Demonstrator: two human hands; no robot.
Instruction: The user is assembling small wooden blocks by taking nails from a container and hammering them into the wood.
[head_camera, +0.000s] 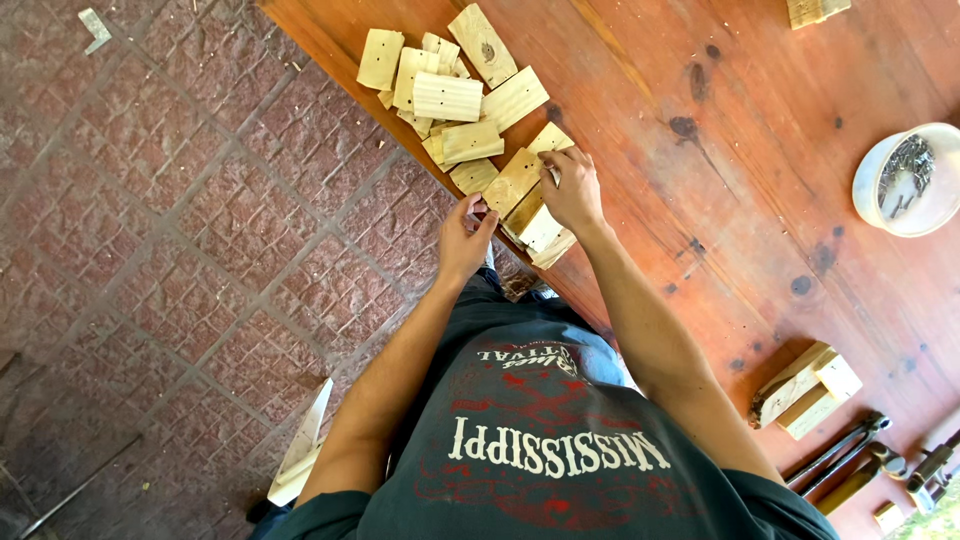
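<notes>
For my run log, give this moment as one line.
left hand: gripping wood block | right hand: on same block | block pile | workbench

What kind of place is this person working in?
Most likely a small outdoor or porch woodworking spot. A worn wooden workbench stands over a brick-paved floor; a pile of small cut wood blocks lies at the hands, with a white bowl of nails and pincers nearby.

both hands (520, 215) on pale wood blocks (520, 185) at red table (700, 200) edge
</notes>
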